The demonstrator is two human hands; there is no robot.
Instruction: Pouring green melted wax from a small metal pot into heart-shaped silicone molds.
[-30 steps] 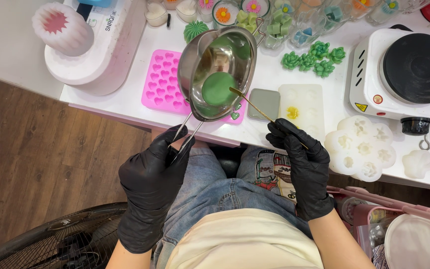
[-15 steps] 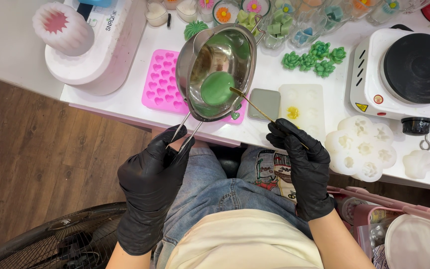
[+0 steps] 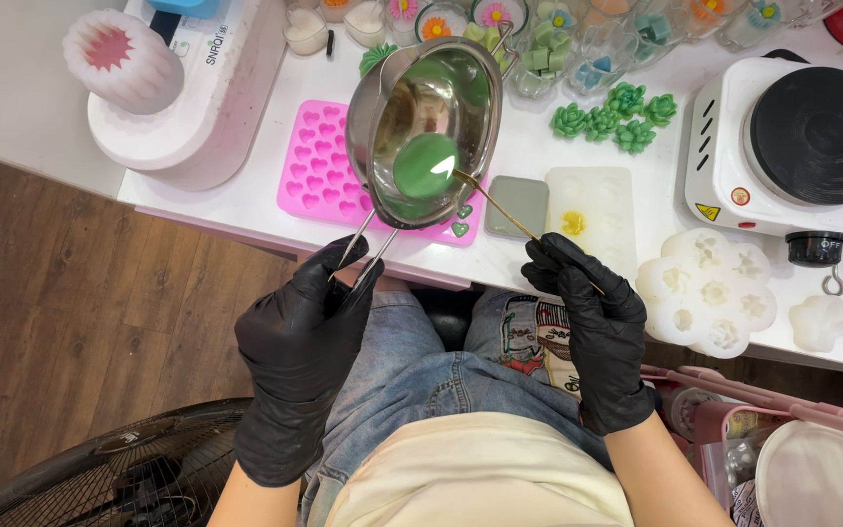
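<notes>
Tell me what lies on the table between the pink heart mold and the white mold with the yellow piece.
In the head view, a small grey rectangular block lies between the pink heart mold and the white mold; the thin stick passes over it.

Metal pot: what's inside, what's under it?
Inside the metal pot: a pool of green liquid, with the stick from the right hand dipping in. Under it: the pink heart mold, partly covered.
</notes>
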